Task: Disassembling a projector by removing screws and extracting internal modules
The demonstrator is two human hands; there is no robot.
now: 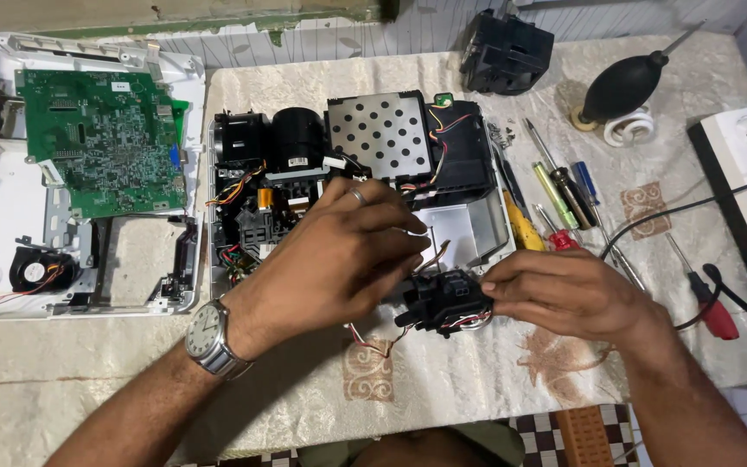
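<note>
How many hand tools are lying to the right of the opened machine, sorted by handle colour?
Yellow handle: 1
Red handle: 2
Blue handle: 1
Green handle: 1
Black handle: 1
Total: 6

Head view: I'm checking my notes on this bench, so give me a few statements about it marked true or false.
1. Both hands touch the small black part. True: the left hand and right hand meet on it.
2. The green circuit board lies right of the open device. False: it lies to its left, on a white housing.
3. A watch is on the left wrist. True.
4. The screwdrivers lie left of the circuit board. False: they lie right of the open device.
5. The black air blower is in the right hand. False: it rests on the table, far from both hands.
</note>
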